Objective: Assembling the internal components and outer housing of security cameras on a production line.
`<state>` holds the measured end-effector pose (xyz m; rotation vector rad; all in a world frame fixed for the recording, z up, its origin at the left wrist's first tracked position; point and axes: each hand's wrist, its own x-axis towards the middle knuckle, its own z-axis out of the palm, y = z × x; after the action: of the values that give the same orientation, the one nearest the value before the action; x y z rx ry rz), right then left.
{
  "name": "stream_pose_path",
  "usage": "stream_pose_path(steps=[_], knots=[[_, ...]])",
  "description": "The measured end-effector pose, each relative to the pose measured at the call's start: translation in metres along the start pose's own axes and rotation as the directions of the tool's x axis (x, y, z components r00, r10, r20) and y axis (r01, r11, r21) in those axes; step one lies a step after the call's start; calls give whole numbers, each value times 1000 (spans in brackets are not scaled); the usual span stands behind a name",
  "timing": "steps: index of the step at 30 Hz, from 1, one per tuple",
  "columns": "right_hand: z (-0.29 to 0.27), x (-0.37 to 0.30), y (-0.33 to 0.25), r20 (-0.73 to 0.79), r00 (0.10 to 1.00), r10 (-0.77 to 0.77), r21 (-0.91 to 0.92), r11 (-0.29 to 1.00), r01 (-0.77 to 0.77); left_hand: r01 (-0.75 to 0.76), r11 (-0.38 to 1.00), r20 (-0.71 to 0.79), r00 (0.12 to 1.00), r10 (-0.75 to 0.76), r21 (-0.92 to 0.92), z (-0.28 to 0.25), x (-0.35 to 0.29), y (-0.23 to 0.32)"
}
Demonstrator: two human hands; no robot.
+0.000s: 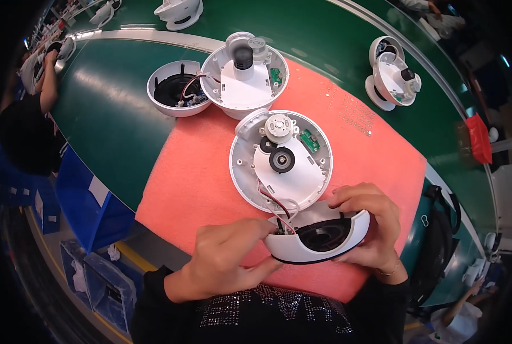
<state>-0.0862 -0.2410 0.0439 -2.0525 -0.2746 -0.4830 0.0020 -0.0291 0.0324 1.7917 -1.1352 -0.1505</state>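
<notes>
On the pink mat (170, 189) lies an open white housing (290, 178); just nearer the person, I'd say the smaller white shell (307, 254) is being positioned. Left hand (224, 252) and right hand (376, 223) clamp its opposite ends; the next move likely calls for slack in the joining wires (275, 202).

White shell (284, 251), coral-pink mat (190, 169), green table (107, 100), blue bin (81, 200)
</notes>
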Motion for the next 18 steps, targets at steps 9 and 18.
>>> stream_pose_path(steps=[9,18], knots=[[2,-8,-3,-44,999,-11,-42,999,9,11,1000,7,1000,-11,23,-1,1,5],[2,-1,-10,-67,997,-37,-256,966,18,92,996,-30,995,-92,-8,1,-1,5]])
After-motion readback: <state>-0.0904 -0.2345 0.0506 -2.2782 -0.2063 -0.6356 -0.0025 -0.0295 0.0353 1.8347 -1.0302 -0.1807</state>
